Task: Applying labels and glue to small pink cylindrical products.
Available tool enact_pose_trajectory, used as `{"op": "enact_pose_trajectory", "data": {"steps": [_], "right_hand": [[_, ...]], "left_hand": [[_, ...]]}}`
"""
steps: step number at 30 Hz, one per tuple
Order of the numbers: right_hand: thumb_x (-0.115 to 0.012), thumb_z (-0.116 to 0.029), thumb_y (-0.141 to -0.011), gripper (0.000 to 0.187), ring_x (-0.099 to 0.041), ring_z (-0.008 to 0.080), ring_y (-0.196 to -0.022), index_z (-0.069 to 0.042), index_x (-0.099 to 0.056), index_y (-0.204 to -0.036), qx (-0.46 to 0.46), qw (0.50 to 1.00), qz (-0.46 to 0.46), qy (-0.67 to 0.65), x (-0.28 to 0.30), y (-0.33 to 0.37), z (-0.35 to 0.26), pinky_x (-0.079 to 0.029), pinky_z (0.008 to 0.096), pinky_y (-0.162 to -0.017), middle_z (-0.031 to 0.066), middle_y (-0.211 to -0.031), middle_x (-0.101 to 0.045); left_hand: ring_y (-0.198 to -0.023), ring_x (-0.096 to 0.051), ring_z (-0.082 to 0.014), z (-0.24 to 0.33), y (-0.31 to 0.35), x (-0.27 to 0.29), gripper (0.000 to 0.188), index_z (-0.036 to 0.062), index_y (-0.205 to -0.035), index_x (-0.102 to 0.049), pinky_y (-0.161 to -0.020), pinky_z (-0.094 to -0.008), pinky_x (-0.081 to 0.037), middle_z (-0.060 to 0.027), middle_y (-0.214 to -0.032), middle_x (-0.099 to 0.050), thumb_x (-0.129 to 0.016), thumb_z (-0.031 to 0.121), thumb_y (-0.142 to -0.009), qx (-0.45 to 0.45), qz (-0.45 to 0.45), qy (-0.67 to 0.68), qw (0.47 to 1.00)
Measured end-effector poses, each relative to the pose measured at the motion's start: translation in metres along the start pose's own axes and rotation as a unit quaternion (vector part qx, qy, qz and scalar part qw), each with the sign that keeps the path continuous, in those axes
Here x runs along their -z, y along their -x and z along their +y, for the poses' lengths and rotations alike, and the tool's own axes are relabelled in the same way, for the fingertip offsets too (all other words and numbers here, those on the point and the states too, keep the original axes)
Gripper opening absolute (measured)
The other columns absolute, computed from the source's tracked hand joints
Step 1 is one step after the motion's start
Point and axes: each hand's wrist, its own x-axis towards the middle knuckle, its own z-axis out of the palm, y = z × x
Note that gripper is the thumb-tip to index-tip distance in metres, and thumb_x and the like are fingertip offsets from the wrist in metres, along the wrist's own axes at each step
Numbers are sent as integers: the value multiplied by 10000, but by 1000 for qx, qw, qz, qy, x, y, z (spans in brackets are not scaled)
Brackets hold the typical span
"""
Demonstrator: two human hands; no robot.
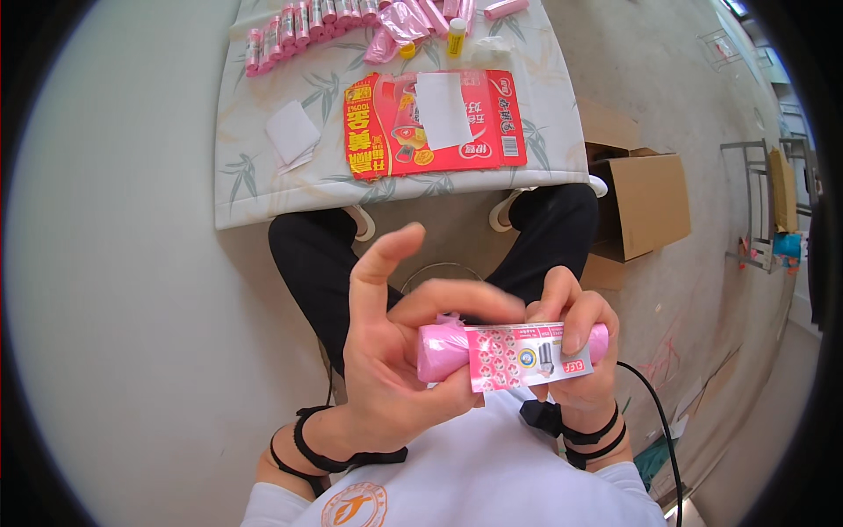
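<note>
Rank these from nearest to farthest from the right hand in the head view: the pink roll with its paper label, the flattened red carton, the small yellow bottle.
1. Pink roll: held in the right hand, at the lap.
2. Flattened red carton: on the table's near half, ahead.
3. Small yellow bottle: at the table's far edge, beyond the carton.

1. One pink roll [443, 350] sits in two hands.
2. About eight pink rolls [303, 25] lie in a row on the table.
3. One red carton [435, 123].
4. One yellow bottle [456, 39].
5. One brown box [648, 204].
</note>
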Motion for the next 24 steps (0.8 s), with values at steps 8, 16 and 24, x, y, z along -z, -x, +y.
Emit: {"op": "enact_pose_trajectory", "data": {"steps": [8, 16, 24], "right_hand": [[-748, 39, -624, 255, -549, 131, -831, -89, -644, -818, 33, 994, 10, 105, 12, 8, 2, -484, 236, -717, 93, -937, -533], [-764, 10, -616, 238, -522, 130, -829, -88, -645, -797, 40, 991, 1, 130, 9, 8, 2, -454, 238, -750, 100, -925, -553], [-714, 24, -695, 194, -580, 119, -701, -57, -611, -837, 38, 998, 6, 49, 12, 5, 8, -517, 194, -480, 109, -943, -505]], "left_hand": [[-755, -662, -195, -3, 8, 11, 350, 2, -1123, -513, -547, -246, -568, -237, -1123, -550, -631, -33, -795, 95, -2, -93, 991], [-821, -655, -226, 0, 8, 18, 398, -20, -1144, -504, -632, -286, -580, -296, -1184, -495, -636, 6, -769, 114, -43, -15, 992], [-802, -663, -214, -2, 6, 12, 432, -28, -1159, -459, -673, -309, -587, -296, -1194, -492, -603, -62, -754, 92, -35, -69, 993]]}}
